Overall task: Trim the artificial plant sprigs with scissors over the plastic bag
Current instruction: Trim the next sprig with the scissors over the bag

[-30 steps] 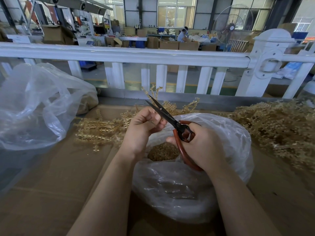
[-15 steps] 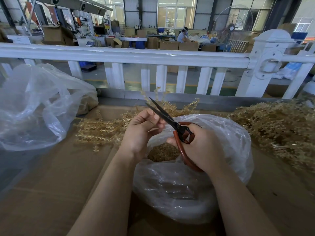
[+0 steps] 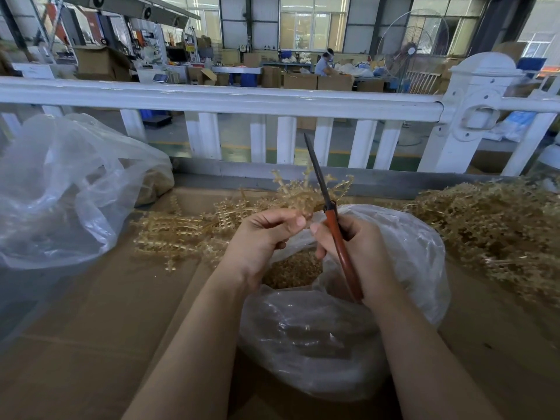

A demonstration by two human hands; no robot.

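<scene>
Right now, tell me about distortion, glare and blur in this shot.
Head view: wide-angle lens bows the white railing and stretches the forearms; bright windows wash out behind; sheen glints on the plastic bag; the sprig pile at the right edge smears soft; the scissors stay sharp.

A white railing point(image 3: 218, 100) with short balusters and a thick capped post point(image 3: 481, 95) crosses the view. Behind it lies a grey factory floor with a green strip point(image 3: 336, 156). Farther back stand cardboard boxes point(image 3: 315, 81), tables and a large standing fan point(image 3: 412, 51). Tall windows point(image 3: 312, 22) let in daylight. A seated person point(image 3: 324, 63) seems to work there.
</scene>
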